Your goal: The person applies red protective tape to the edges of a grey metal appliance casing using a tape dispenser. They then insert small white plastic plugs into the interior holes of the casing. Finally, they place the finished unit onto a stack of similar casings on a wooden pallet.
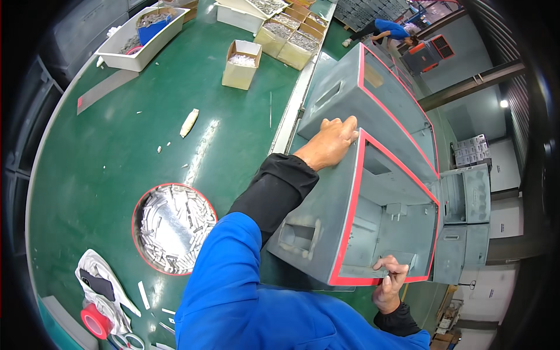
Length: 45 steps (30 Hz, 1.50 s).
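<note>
A grey metal box [318, 201] with red strip along the rim of its open side lies tilted in front of me. My left hand [329, 143] is closed at its upper far corner, fingers curled against the edge by the red strip. Lower right, my right hand [389, 284] grips the near rim, with the fingers inside the opening and the thumb outside. Small fittings show on the box's inner wall. A second grey box [332, 87] with the same red edging stands right behind the first.
On the green table [233, 140] stand a round tin [135, 224] of small white pieces, an open carton [238, 77] and a white tub [131, 60]. A phone [98, 286], red tape roll [95, 321] and scissors [135, 340] lie near left. A co-worker [389, 28] bends over far right.
</note>
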### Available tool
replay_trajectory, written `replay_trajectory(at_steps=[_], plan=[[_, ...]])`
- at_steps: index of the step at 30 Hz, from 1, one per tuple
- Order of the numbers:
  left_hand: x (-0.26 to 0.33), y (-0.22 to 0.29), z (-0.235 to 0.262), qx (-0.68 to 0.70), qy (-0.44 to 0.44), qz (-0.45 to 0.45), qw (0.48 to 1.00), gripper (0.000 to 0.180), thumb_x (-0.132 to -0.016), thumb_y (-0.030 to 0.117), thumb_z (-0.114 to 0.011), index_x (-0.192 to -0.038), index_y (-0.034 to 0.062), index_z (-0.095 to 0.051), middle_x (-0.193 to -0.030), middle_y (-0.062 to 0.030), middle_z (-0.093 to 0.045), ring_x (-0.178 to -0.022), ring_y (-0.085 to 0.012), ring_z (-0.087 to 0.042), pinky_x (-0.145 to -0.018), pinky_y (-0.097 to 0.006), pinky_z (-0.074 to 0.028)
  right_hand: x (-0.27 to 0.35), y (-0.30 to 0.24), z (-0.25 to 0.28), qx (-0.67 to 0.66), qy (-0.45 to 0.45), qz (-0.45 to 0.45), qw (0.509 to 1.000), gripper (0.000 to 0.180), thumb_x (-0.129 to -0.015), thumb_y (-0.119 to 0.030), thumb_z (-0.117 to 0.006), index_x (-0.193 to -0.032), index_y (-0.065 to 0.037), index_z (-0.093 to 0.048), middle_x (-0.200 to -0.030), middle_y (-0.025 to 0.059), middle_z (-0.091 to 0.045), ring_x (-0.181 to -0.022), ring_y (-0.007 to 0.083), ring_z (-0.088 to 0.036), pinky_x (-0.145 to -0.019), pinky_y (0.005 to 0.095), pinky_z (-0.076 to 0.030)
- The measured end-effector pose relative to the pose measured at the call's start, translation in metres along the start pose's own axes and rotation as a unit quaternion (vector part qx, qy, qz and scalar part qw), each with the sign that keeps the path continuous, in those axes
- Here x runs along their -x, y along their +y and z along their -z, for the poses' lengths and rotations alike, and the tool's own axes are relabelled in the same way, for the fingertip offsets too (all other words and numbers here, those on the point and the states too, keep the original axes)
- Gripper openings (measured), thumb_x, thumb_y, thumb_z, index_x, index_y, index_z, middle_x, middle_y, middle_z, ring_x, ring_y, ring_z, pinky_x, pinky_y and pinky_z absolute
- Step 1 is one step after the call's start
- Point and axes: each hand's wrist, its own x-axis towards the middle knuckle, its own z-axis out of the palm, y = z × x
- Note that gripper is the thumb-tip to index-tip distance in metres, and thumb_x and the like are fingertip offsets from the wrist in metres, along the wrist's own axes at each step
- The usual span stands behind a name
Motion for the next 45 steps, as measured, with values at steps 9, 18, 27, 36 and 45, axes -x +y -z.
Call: replay_trajectory(at_steps=[9,18,27,36,45], plan=[[0.045,0.038,0.008,0.48,0.156,0.192,0.842,0.035,-0.1,0.042,-0.026,-0.093,0.0093,-0.034,-0.083,0.0005,-0.033,-0.077,-0.0105,-0.033,-0.08,-0.025,-0.032,-0.002,-0.007,0.003,-0.009,0.008,-0.013,1.0,0.024,-0.086,-0.025,-0.046,-0.094,-0.006,-0.035,-0.083,0.0156,-0.053,-0.076,0.0208,-0.047,-0.077,0.0385,-0.037],[0.127,0.177,0.028,0.646,-0.139,0.177,0.729,0.061,-0.091,0.06,-0.033,-0.121,0.0077,-0.024,-0.115,-0.0061,-0.038,-0.109,-0.012,-0.031,-0.096,-0.031,-0.027,-0.11,-0.037,-0.014,0.146,-0.069,0.344,0.925,0.04,-0.07,-0.009,-0.068,-0.098,-0.011,-0.04,-0.11,0.0165,-0.053,-0.098,0.0295,-0.049,-0.082,0.0449,-0.041],[0.135,0.169,0.024,0.334,-0.001,0.162,0.929,0.048,-0.091,0.048,-0.048,-0.109,0.0053,-0.035,-0.109,-0.0081,-0.039,-0.106,-0.0172,-0.035,-0.093,-0.037,-0.025,-0.137,-0.037,-0.034,0.169,-0.076,0.413,0.892,0.043,-0.06,0.004,-0.07,-0.089,-0.011,-0.041,-0.096,0.0061,-0.057,-0.086,0.0272,-0.052,-0.07,0.0397,-0.045],[0.131,0.15,0.059,0.136,-0.104,0.037,0.985,0.02,-0.089,0.026,-0.051,-0.088,0.0086,-0.043,-0.078,-0.006,-0.045,-0.081,-0.0234,-0.042,-0.076,-0.037,-0.027,-0.154,-0.043,-0.03,0.221,-0.165,0.476,0.835,0.042,-0.063,-0.007,-0.075,-0.088,-0.011,-0.041,-0.084,0.0029,-0.053,-0.075,0.0229,-0.053,-0.068,0.0385,-0.048],[0.124,0.121,0.036,0.288,-0.127,0.036,0.948,0.017,-0.091,0.024,-0.045,-0.089,0.0073,-0.044,-0.078,-0.0056,-0.043,-0.081,-0.0213,-0.042,-0.078,-0.035,-0.028,-0.135,-0.032,-0.008,0.182,-0.172,0.379,0.891,0.031,-0.071,-0.008,-0.067,-0.09,-0.01,-0.042,-0.088,0.0086,-0.054,-0.075,0.0268,-0.052,-0.069,0.0414,-0.046]])
